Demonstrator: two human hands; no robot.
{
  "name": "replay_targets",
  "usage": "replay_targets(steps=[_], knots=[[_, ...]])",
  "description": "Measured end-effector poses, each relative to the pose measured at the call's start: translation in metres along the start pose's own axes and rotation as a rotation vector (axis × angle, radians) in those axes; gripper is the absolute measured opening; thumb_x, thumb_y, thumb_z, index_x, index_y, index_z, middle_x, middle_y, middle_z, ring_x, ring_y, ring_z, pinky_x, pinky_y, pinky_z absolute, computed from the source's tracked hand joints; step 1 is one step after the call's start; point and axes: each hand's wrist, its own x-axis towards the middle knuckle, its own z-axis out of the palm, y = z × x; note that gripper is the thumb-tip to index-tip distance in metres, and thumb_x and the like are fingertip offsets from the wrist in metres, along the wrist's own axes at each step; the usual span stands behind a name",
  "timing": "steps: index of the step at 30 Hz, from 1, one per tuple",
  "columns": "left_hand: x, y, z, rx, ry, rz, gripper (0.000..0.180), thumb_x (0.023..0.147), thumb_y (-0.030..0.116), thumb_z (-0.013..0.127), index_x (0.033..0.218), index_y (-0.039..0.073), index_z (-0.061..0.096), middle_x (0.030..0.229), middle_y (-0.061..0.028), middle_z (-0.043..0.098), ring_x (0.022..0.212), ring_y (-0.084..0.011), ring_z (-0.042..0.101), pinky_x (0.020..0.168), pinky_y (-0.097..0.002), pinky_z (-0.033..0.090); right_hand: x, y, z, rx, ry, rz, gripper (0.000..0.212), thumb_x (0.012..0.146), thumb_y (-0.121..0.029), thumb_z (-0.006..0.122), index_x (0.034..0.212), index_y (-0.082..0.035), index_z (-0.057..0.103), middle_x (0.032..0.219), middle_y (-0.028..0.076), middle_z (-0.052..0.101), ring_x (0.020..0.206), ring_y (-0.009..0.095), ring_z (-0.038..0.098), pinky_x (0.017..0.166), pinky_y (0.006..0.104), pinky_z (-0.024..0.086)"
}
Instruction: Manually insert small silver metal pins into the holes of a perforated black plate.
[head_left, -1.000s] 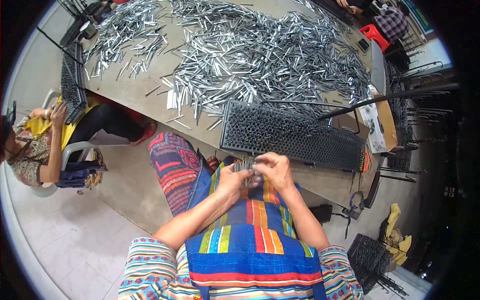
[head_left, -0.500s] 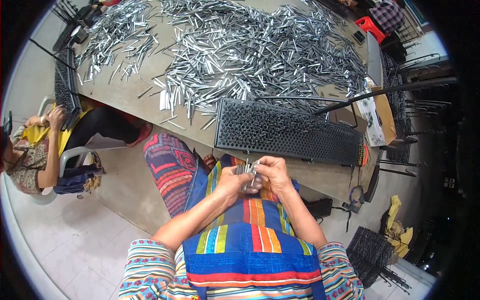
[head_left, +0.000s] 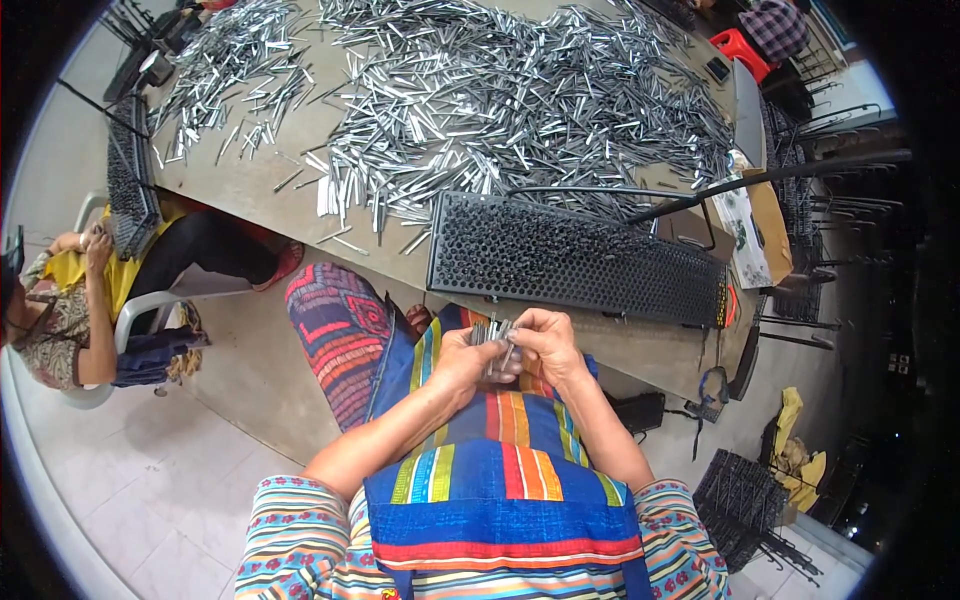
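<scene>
Above my lap, my left hand [head_left: 465, 360] is closed around a small bundle of thin metal strips [head_left: 492, 332], their grey ends poking up past the fingers. My right hand [head_left: 548, 345] meets it from the right, thumb and fingers pinched on a strip at the bundle's edge. The fingers partly cover the strips, so their full length is hidden. Just beyond my hands, a long black perforated rack [head_left: 580, 262] lies across the table's near edge. Behind it spreads a large heap of loose silvery strips [head_left: 520, 100].
A second, smaller pile of strips [head_left: 235, 65] lies at the far left of the table [head_left: 290, 215]. At left a seated co-worker [head_left: 75, 320] handles another black rack [head_left: 130, 180]. A dark rod [head_left: 780, 180] crosses above the right side. Black wire racks [head_left: 740, 500] stand at lower right.
More strip ends now show, fanned out above my left hand. My right hand stays beside it with little shift. The co-worker's hands have moved slightly.
</scene>
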Motion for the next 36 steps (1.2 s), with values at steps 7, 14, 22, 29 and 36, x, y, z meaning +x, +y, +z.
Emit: replay_targets(steps=[7,14,22,29,36], knots=[[-0.001,0.001,0.002,0.031,-0.024,0.015,0.009,0.087,0.004,0.057,0.09,-0.002,0.063,0.077,-0.011,0.068,0.061,-0.0174,0.067,0.052,-0.029,0.056,-0.003,-0.003,0.001,-0.108,0.036,-0.026,0.005,0.077,-0.003,0.07,0.078,-0.002,0.065,0.067,0.0,0.062,0.051,0.003,0.045,0.045,0.0191,0.033],[0.003,-0.003,-0.001,0.046,-0.018,0.019,0.011,0.088,0.003,0.056,0.095,-0.004,0.062,0.082,-0.0131,0.069,0.062,-0.0183,0.067,0.054,-0.0291,0.058,-0.005,-0.004,0.003,-0.114,0.034,-0.013,0.005,0.078,-0.003,0.07,0.078,-0.002,0.065,0.067,0.0,0.062,0.051,0.003,0.046,0.046,0.019,0.033],[0.003,0.0,0.006,0.055,-0.013,0.077,0.008,0.089,0.001,0.056,0.093,-0.001,0.063,0.076,-0.0086,0.067,0.06,-0.0146,0.065,0.051,-0.0259,0.054,-0.007,-0.006,0.003,0.022,0.057,-0.025,0.005,0.08,0.0,0.067,0.082,0.0,0.063,0.069,0.003,0.063,0.051,0.005,0.047,0.046,0.0194,0.037],[0.005,0.004,0.007,-0.008,-0.064,-0.012,0.009,0.09,0.004,0.055,0.094,-0.001,0.062,0.076,-0.0085,0.067,0.061,-0.0154,0.066,0.051,-0.0263,0.055,-0.003,-0.006,-0.003,0.141,-0.024,-0.002,0.005,0.081,0.0,0.067,0.086,0.001,0.064,0.072,0.004,0.065,0.052,0.005,0.049,0.048,0.0183,0.04],[0.018,-0.009,-0.008,-0.026,0.131,0.006,0.01,0.09,0.004,0.057,0.097,0.0,0.063,0.082,-0.0116,0.068,0.067,-0.0192,0.068,0.057,-0.0307,0.058,0.0,-0.006,-0.006,-0.001,0.167,-0.239,0.003,0.084,-0.001,0.064,0.086,0.0,0.064,0.066,0.0,0.058,0.049,0.005,0.048,0.047,0.0189,0.037]])
